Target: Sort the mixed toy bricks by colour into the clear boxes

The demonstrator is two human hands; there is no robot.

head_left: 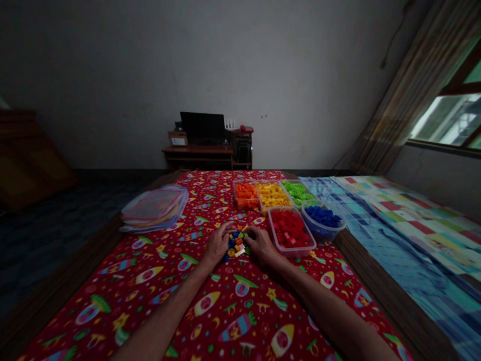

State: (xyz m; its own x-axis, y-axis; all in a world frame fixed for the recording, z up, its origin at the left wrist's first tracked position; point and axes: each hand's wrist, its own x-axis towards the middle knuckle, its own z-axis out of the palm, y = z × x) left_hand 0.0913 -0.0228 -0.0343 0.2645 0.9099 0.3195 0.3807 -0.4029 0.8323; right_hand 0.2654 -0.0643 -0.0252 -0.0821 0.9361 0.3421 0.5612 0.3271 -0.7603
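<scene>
A small heap of mixed toy building bricks (237, 241), in blue, yellow, orange, green and pale pink, lies on the red patterned cloth between my two hands. My left hand (218, 243) rests along the heap's left side, fingers apart and curved around its far edge. On the opposite side, my right hand (260, 242) reaches in with bent fingers, its fingertips at the bricks. A gap shows between its thumb and fingers, and I see nothing gripped there. Among the bricks is a round yellow piece (231, 252) at the near edge.
Right of the heap stand tubs of red bricks (288, 231), blue bricks (322, 216), orange bricks (246, 194), yellow bricks (272, 194) and green bricks (296, 192). Stacked plastic lids (154, 208) lie at left. Beyond the cloth (240, 311) is a desk with a monitor (203, 126).
</scene>
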